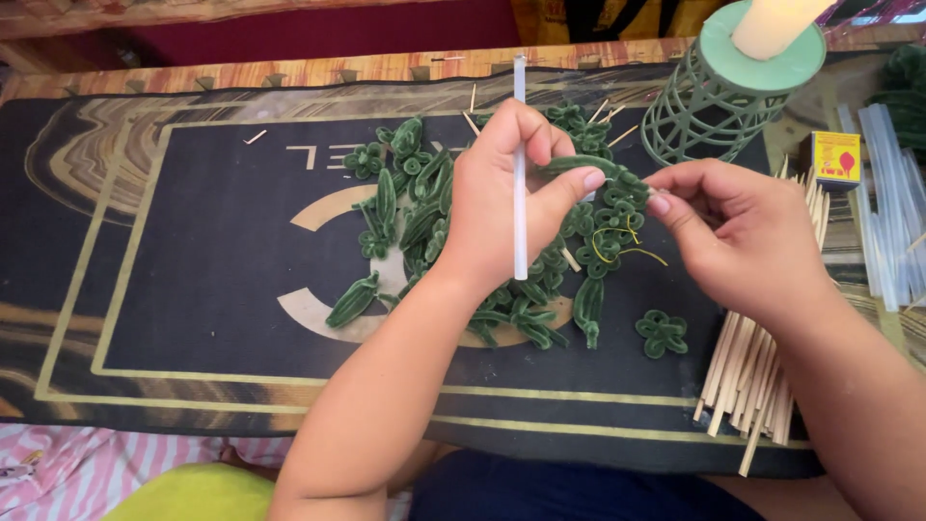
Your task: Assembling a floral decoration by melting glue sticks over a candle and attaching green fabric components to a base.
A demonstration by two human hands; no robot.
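One glue stick (520, 164) pinched in left hand (502, 193), right hand (738, 236) pinching one green pipe-cleaner piece (579, 164)

Mat (193, 318) as landmark, pile of pipe-cleaner leaves (434, 222) on its middle, single flower piece (662, 333) on mat right of pile, wooden sticks (748, 386) over mat's right edge, wire candle stand (714, 106) at mat's far-right corner, matchbox (835, 158) and glue sticks (892, 193) right of mat, hands above pile.
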